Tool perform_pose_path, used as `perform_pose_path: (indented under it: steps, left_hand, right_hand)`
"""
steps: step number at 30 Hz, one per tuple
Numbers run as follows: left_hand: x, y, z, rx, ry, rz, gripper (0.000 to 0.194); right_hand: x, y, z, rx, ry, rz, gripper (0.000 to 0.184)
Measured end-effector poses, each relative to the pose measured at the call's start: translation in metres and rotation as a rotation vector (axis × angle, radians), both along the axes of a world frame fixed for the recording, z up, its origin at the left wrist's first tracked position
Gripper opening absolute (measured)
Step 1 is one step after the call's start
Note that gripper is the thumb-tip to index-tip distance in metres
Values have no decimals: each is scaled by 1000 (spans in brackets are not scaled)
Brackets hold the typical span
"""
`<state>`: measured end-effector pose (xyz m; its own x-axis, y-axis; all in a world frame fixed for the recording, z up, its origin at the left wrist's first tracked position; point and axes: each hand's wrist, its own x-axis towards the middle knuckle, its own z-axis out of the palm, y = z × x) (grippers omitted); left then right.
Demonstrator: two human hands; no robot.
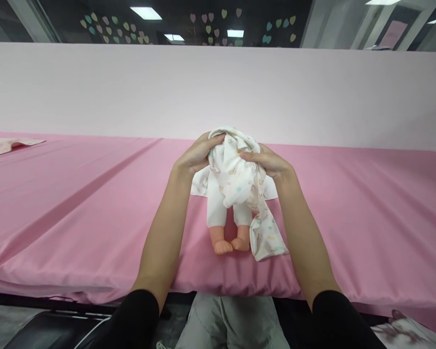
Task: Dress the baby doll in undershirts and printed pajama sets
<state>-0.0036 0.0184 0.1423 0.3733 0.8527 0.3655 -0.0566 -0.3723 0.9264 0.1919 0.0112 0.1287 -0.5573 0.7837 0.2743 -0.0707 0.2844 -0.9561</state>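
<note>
A baby doll (223,240) lies on its back with its bare feet toward me and its legs in white fabric. Over its upper body and head is a white baby garment (236,177) with small coloured prints, bunched up. My left hand (202,150) grips the garment's upper left edge, thumb on top. On the other side my right hand (267,160) holds it with the thumb pressed across the cloth. One printed sleeve or leg of the garment hangs down beside the doll's foot. The doll's head is hidden under the cloth. White cloth (200,183) spreads under the doll on both sides.
The doll rests on a table with a pink cover (94,208). A pale folded cloth (10,145) lies at the far left. Behind stands a low white wall (218,92), with a window above it. Below the front edge are a black chair (54,329) and a patterned cloth (407,334).
</note>
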Motion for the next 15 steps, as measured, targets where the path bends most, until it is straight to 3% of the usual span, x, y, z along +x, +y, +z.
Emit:
perform_pose_path:
  steps: [5, 8, 12, 15]
  left_hand:
    - [19, 1, -3, 37, -115, 13, 35]
    - [24, 1, -7, 11, -103, -45, 38]
    - [18, 2, -13, -127, 19, -121, 40]
    - [10, 2, -14, -75, -53, -131, 47]
  right_hand:
    - [-4, 11, -5, 47, 168, -169, 55]
    - [-8, 11, -1, 85, 239, -244, 59]
    - [-15, 5, 6, 116, 218, -315, 60]
    - [-17, -2, 9, 143, 182, -300, 58]
